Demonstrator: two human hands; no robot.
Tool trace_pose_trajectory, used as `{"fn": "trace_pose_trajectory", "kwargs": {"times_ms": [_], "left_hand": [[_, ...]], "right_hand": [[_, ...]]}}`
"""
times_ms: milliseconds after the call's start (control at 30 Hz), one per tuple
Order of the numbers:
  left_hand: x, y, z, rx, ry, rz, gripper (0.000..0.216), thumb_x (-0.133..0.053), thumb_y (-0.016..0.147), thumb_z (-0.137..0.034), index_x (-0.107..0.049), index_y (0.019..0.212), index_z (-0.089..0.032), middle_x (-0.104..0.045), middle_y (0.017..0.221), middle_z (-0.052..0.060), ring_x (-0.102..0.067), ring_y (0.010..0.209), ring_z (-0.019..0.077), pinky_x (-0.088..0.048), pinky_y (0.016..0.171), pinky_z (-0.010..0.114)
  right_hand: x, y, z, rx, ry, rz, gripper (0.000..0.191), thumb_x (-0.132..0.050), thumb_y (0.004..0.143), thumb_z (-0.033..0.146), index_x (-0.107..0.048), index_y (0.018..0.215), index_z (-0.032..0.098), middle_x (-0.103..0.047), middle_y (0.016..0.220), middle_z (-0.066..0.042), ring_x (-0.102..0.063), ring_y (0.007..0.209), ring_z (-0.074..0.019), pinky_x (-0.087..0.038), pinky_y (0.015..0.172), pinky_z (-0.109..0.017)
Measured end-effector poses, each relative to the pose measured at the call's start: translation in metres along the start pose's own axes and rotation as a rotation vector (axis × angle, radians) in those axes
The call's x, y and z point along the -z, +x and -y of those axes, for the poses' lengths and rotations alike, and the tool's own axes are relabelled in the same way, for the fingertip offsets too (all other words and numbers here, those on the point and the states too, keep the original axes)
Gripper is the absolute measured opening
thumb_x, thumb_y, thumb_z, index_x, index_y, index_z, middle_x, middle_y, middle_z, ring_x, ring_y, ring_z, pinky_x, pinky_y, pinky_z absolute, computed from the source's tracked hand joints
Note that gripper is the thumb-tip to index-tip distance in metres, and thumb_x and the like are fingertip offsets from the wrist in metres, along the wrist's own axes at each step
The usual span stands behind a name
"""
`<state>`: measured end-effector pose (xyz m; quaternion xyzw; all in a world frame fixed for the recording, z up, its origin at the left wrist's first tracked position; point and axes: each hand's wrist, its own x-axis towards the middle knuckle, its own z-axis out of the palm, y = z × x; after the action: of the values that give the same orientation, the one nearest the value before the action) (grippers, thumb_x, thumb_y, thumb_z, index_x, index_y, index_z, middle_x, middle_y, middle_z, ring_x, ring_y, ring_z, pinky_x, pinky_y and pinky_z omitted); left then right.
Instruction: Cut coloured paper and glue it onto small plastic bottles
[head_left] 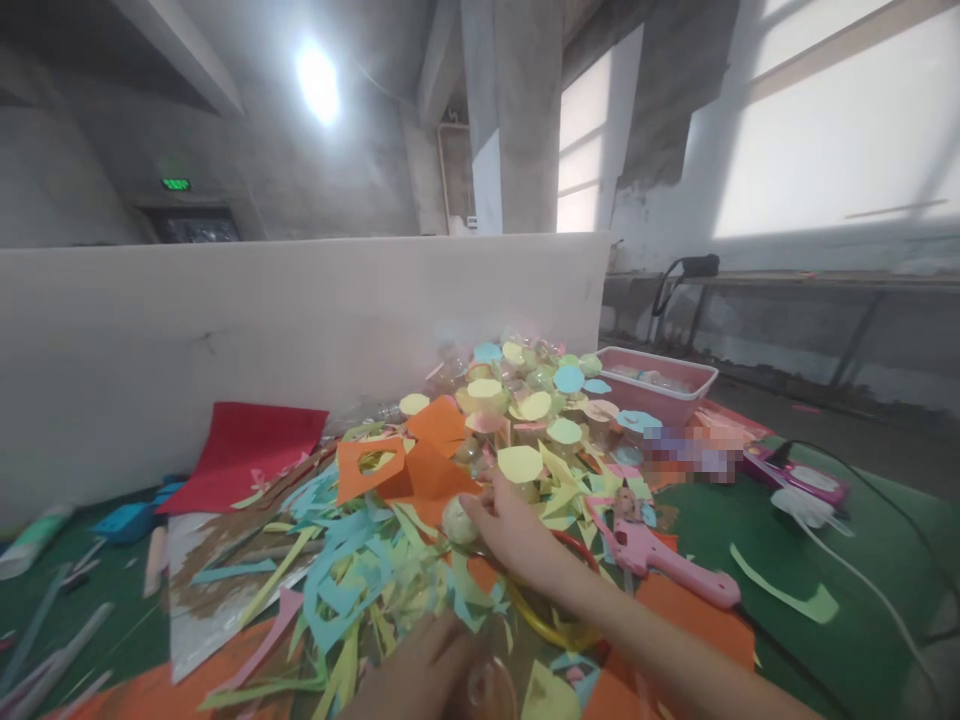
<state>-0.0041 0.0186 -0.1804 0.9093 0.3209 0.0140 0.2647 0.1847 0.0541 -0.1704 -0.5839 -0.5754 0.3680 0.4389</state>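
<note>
My right hand point(514, 525) reaches over the heap of paper scraps, its thumb and fingers closed on a small pale green round piece point(459, 522) that looks clear-walled. Low in the view, my left hand point(424, 665) is smeared by motion, and its grip cannot be made out. A blurred, see-through round thing point(491, 688) is close beside it. Around both hands lie blue paper cuttings point(352, 575) and folded orange paper point(431, 460). Beyond my right hand is a pile of clear plastic pieces, several topped with paper discs point(520, 463).
A pink glue gun point(675, 565) with a cord lies to the right. Behind it are a pink basket point(660, 395) and a magenta device point(802, 485) with cables. Red paper point(244, 450) and a blue box point(124, 522) lie left. A white panel point(300, 330) stands behind the table.
</note>
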Motion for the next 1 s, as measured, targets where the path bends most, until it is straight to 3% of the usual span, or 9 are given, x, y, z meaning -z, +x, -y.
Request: {"fn": "trace_pose_trajectory", "kwargs": {"times_ms": [133,233,333,433,533,700,800,1000], "left_hand": [[-0.002,-0.004,-0.004,0.018,-0.04,-0.066,0.028,-0.06,0.082,-0.034,-0.063,0.109,-0.028,-0.062,0.11,0.004,-0.059,0.099,0.0208,-0.047,0.085,0.029],[0.004,-0.01,-0.015,0.03,-0.086,-0.092,0.025,-0.056,0.085,-0.035,-0.064,0.108,-0.03,-0.061,0.108,0.003,-0.059,0.098,0.0201,-0.048,0.081,0.027],[0.012,-0.013,-0.027,0.048,-0.146,-0.089,0.024,-0.056,0.086,-0.04,-0.066,0.105,-0.031,-0.062,0.104,0.002,-0.059,0.094,0.0191,-0.048,0.08,0.026],[0.016,-0.011,-0.037,0.082,-0.225,-0.11,0.025,-0.054,0.087,-0.044,-0.065,0.108,-0.033,-0.062,0.105,0.001,-0.06,0.092,0.0176,-0.047,0.083,0.027],[0.014,-0.007,-0.041,0.095,-0.29,-0.156,0.029,-0.056,0.087,-0.045,-0.064,0.112,-0.033,-0.063,0.107,0.001,-0.059,0.095,0.0182,-0.047,0.084,0.027],[-0.001,0.002,-0.034,0.07,-0.263,-0.25,0.029,-0.058,0.088,-0.044,-0.063,0.113,-0.031,-0.064,0.111,0.002,-0.057,0.102,0.0207,-0.047,0.088,0.031],[-0.008,0.005,-0.025,0.019,-0.182,-0.295,0.027,-0.058,0.088,-0.044,-0.064,0.113,-0.033,-0.065,0.111,0.001,-0.055,0.103,0.0223,-0.047,0.09,0.035],[-0.015,0.006,-0.014,0.039,-0.122,-0.31,0.03,-0.059,0.087,-0.046,-0.064,0.115,-0.035,-0.066,0.113,0.001,-0.054,0.104,0.0223,-0.048,0.087,0.032]], "right_hand": [[0.008,-0.023,0.015,0.071,-0.458,-0.055,0.041,-0.043,0.096,0.044,-0.055,0.122,0.015,-0.069,0.101,-0.015,-0.065,0.095,-0.0301,-0.046,0.077,-0.037],[0.037,-0.055,0.012,0.135,-0.762,-0.103,0.031,-0.043,0.096,0.04,-0.065,0.104,0.018,-0.071,0.097,-0.013,-0.065,0.094,-0.0305,-0.047,0.078,-0.038],[0.084,-0.086,-0.011,0.232,-0.914,-0.176,0.032,-0.04,0.097,0.039,-0.066,0.101,0.022,-0.072,0.093,-0.009,-0.067,0.086,-0.0268,-0.048,0.074,-0.036],[0.132,-0.106,-0.043,0.325,-1.102,-0.282,0.035,-0.037,0.098,0.039,-0.063,0.113,0.021,-0.071,0.106,-0.011,-0.065,0.096,-0.0287,-0.048,0.079,-0.039],[0.16,-0.117,-0.069,0.293,-1.244,-0.315,0.04,-0.042,0.096,0.046,-0.061,0.12,0.02,-0.068,0.107,-0.013,-0.064,0.093,-0.0309,-0.048,0.078,-0.042],[0.162,-0.116,-0.094,0.183,-1.274,-0.278,0.044,-0.051,0.092,0.049,-0.059,0.122,0.018,-0.068,0.099,-0.014,-0.064,0.085,-0.0313,-0.049,0.074,-0.043],[0.157,-0.112,-0.103,0.181,-1.215,-0.23,0.039,-0.047,0.094,0.044,-0.061,0.12,0.018,-0.069,0.101,-0.015,-0.064,0.087,-0.0321,-0.05,0.078,-0.046],[0.166,-0.117,-0.093,0.074,-0.717,-0.264,0.044,-0.037,0.095,0.045,-0.057,0.123,0.017,-0.066,0.119,-0.016,-0.063,0.106,-0.0293,-0.051,0.089,-0.04]]}}
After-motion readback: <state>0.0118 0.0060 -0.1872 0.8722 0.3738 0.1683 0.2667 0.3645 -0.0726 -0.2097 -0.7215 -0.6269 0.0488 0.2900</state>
